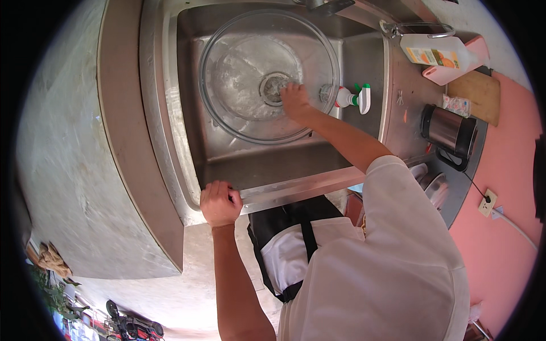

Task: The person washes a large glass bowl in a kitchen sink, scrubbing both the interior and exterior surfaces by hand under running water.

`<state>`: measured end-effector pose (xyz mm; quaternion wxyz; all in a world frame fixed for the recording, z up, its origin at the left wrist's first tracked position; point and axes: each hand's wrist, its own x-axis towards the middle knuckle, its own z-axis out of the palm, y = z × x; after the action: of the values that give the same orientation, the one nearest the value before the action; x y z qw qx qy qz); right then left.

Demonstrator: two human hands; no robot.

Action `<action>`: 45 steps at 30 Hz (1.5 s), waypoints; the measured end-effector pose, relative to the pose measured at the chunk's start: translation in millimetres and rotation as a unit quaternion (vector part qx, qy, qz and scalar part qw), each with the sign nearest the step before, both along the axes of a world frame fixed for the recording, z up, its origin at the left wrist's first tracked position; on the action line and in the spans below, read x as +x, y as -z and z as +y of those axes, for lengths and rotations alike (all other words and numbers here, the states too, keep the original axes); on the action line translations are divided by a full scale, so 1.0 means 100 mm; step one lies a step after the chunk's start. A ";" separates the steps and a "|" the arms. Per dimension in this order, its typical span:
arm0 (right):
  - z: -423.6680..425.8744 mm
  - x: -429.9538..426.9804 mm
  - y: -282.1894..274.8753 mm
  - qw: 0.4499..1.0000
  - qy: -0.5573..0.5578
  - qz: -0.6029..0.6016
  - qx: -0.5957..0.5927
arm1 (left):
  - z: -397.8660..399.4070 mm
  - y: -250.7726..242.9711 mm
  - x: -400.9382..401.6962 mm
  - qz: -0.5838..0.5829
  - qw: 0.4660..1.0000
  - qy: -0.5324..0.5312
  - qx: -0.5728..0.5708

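Observation:
A large round clear glass bowl or dish [239, 55] lies in the stainless steel sink [264, 170]. My right hand [295, 100] reaches over its inside, fingers bent near the sink drain [274, 89], which shows through the glass. Whether those fingers touch the glass or hold something I cannot tell. My left hand [219, 203] is curled over the front left corner of the sink's rim. A spray bottle with a green and white trigger head [358, 99] lies on its side in the sink, its body partly behind the bowl's right edge.
Right of the sink stand a large plastic bottle [435, 53], a pink cutting board [437, 76], a wooden board [475, 96] and an electric kettle [448, 133]. Metal bowls [436, 187] sit nearer me. A faucet [326, 6] juts in at the top. A wall socket [487, 203] holds the kettle's plug.

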<state>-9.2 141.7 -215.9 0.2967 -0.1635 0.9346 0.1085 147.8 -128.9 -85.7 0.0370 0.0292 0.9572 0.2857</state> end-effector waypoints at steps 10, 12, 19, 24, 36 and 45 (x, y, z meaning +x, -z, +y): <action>-0.47 0.04 -0.77 0.852 0.216 -0.348 -0.327 | 0.01 0.01 0.01 -0.007 1.000 0.002 0.023; -0.01 0.05 -0.73 0.855 0.051 -0.457 -0.242 | -0.02 0.05 0.04 -0.017 1.000 -0.002 0.012; 0.89 -1.19 -0.76 0.859 -0.466 0.142 0.156 | 0.01 0.04 0.00 0.002 0.999 -0.019 0.030; 0.61 0.13 -0.10 0.916 -0.100 -0.231 -0.313 | -0.02 0.00 0.04 0.004 0.999 -0.033 0.025; -0.70 -1.57 0.01 0.923 -0.374 0.000 -0.095 | 0.01 0.01 -0.01 -0.005 0.999 -0.027 0.020; 0.70 -0.28 -0.30 0.961 -0.100 -0.255 -0.042 | 0.01 0.02 0.01 0.005 0.999 -0.024 0.034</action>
<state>-36.8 211.9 -185.8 0.5059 -0.2909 0.8103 0.0535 149.3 -128.0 -87.3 0.0240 0.0094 0.9474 0.3189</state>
